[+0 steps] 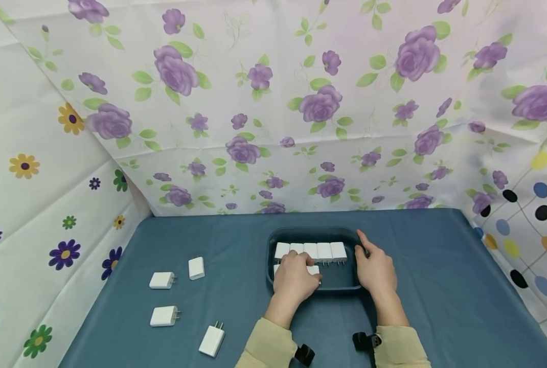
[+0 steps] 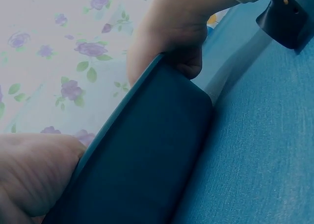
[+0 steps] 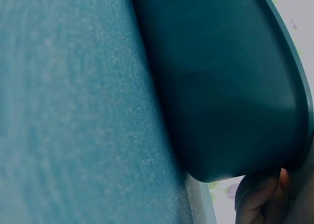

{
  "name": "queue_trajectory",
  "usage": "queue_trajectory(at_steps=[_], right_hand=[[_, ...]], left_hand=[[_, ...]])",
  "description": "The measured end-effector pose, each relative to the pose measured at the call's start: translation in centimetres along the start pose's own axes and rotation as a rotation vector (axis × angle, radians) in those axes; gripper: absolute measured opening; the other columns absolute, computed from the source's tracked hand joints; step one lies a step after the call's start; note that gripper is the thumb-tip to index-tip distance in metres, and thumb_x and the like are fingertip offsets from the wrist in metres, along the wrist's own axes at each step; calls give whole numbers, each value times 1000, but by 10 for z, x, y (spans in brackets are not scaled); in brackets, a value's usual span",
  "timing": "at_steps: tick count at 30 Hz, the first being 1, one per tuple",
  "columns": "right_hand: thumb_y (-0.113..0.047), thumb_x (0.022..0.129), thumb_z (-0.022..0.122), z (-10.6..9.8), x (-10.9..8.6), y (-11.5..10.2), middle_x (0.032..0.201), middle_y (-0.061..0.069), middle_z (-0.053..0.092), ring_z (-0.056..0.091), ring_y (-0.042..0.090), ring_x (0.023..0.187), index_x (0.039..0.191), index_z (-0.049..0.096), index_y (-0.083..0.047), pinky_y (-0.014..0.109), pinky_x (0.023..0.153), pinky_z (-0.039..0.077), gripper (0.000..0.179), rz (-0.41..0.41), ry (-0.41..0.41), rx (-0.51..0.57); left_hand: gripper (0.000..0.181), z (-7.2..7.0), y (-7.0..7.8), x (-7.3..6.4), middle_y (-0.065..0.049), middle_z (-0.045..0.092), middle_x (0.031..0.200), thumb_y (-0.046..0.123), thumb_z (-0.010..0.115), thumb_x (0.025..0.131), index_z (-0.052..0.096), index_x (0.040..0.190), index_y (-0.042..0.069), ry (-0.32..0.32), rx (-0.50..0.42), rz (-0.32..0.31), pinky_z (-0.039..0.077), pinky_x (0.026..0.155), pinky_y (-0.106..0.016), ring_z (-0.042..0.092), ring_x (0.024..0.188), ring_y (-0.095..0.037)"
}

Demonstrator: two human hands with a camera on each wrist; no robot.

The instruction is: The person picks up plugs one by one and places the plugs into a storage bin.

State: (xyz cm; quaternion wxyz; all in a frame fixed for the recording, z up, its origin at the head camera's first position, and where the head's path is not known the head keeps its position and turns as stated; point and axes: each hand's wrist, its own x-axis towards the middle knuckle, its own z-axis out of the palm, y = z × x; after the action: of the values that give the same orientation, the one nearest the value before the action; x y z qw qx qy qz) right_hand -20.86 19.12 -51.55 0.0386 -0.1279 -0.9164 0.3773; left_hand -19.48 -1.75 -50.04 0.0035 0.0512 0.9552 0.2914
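A dark blue tray [image 1: 340,290] stands on the table, with a back row of several white plug-in chargers [image 1: 324,251] in it, prongs toward the front. My left hand [image 1: 293,276] reaches over its front rim and pinches a white charger [image 1: 316,270] in the front row. Part of another white charger [image 1: 276,268] shows left of that hand; the fingers hide the rest. My right hand [image 1: 377,271] grips the tray's right rim. Both wrist views show mainly the tray's outer wall [image 2: 142,136], and the chargers are out of sight there.
Several loose white chargers lie left of the tray: one [image 1: 197,268] farther back, two [image 1: 162,280] at the far left, and one [image 1: 211,341] near the front. A flowered cloth [image 1: 255,179] hangs behind the blue table [image 1: 443,286].
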Motion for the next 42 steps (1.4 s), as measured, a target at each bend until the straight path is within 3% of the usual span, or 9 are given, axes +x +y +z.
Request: queue_trajectory(at_steps=[12,23,38,42], right_hand=[[-36,115,47,-1,-1,-2,66,8,52,40,21,44,168,40,-34,37,43,35,53,4,3,1],[-35,115,47,-2,-1,-3,65,8,51,39,21,44,168,40,-32,37,43,35,54,2,-8,12],[-34,115,47,-3,-2,-4,67,9,52,40,21,44,168,39,-33,37,44,36,54,4,-16,12],[-34,115,47,-1,-1,-2,66,8,52,39,20,43,168,39,-33,37,43,35,54,3,-11,6]], left_hand=[[27,1,0,1,-2,63,100,28,89,88,79,111,18,6,-12,-2,56,78,-43,62,95,-25],[44,2,0,1,-4,68,108,27,89,88,75,128,18,24,-19,6,57,80,-46,66,99,-28],[55,0,0,0,-6,70,122,28,88,89,71,140,20,46,-39,30,59,82,-48,68,106,-29],[53,1,0,1,-3,69,112,31,85,93,69,143,21,71,-57,56,56,73,-39,67,93,-20]])
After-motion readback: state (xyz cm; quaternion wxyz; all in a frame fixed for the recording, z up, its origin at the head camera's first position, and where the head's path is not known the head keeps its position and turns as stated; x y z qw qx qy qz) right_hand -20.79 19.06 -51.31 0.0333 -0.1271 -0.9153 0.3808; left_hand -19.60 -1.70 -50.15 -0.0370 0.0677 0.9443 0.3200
